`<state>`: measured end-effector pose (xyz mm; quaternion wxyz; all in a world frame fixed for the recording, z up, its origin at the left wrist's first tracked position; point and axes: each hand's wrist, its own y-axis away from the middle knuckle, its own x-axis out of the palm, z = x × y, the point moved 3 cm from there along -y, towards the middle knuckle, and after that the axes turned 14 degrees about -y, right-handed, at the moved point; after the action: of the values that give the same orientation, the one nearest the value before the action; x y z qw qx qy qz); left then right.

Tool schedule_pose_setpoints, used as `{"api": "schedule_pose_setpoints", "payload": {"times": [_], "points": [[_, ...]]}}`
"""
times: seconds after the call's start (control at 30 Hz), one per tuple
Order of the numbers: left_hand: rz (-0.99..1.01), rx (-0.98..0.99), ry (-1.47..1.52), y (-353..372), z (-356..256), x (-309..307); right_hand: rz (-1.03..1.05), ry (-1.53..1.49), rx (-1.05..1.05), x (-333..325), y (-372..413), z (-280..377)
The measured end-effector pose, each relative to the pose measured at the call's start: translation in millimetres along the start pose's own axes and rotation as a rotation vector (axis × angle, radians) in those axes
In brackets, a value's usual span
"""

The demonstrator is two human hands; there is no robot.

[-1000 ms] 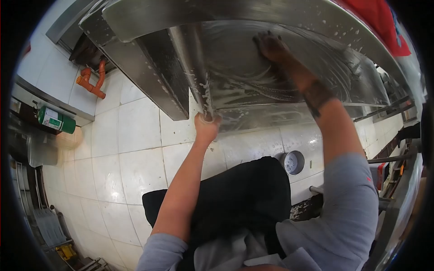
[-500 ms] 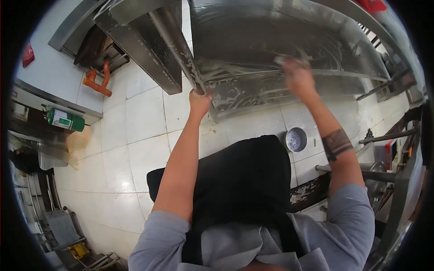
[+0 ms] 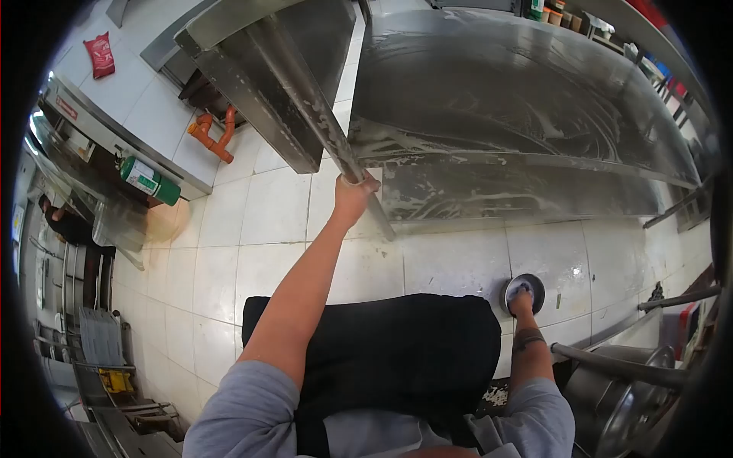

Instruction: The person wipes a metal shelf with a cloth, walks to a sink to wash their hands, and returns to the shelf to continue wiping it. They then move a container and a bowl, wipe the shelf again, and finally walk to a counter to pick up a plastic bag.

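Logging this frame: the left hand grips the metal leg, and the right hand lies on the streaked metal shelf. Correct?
Not quite. The head view shows the right hand reaching into the round bowl on the floor; the left hand does grip the metal leg.

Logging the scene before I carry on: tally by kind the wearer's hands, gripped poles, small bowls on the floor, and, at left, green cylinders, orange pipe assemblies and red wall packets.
Hands: 2 (left hand, right hand)
Gripped pole: 1
Small bowl: 1
Green cylinder: 1
Orange pipe assembly: 1
Red packet: 1
Total: 7
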<state>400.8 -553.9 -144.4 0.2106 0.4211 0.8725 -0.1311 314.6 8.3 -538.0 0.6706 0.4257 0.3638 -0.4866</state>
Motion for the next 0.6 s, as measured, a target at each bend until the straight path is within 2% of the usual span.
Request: {"api": "schedule_pose_setpoints", "payload": {"times": [0.03,0.1,0.13,0.17,0.23,0.27,0.3,0.37,0.4,0.43,0.5,0.53,0.57,0.6], "points": [[-0.005,0.001,0.004,1,-1,0,-0.003,0.003,-0.005,-21,0,15],[0.013,-0.028,0.012,4,-5,-3,0.290,-0.114,0.145,-72,7,46],[0.000,-0.019,0.030,3,-4,-6,0.210,-0.030,0.046,-104,11,62],[-0.022,-0.015,-0.002,1,1,-5,0.076,-0.208,0.091,-146,25,83],[-0.044,-0.002,0.000,3,-2,-5,-0.057,-0.675,0.187,-192,30,100],[-0.016,-0.043,-0.035,4,-4,-8,-0.134,-0.918,0.089,-216,31,121],[0.012,-0.077,-0.074,6,-10,-12,-0.208,-1.164,-0.024,-253,38,172],[0.021,-0.079,-0.021,14,-26,-22,-0.229,-1.222,-0.271,-316,45,278],[0.054,-0.080,-0.001,15,-24,-25,-0.202,-1.303,-0.429,-344,53,338],[0.087,-0.082,0.018,14,-20,-27,-0.130,-1.416,-0.489,-365,64,396],[0.089,0.008,-0.010,10,-19,-36,-0.050,-1.523,-0.694,-381,69,500],[0.069,0.056,-0.036,11,-27,-42,-0.088,-1.662,-0.705,-382,74,553],[0.055,0.102,-0.064,13,-33,-49,-0.089,-1.515,-0.762,-395,79,602],[0.106,0.060,-0.130,13,-39,-53,-0.184,-1.604,-0.760,-392,75,644]]}}
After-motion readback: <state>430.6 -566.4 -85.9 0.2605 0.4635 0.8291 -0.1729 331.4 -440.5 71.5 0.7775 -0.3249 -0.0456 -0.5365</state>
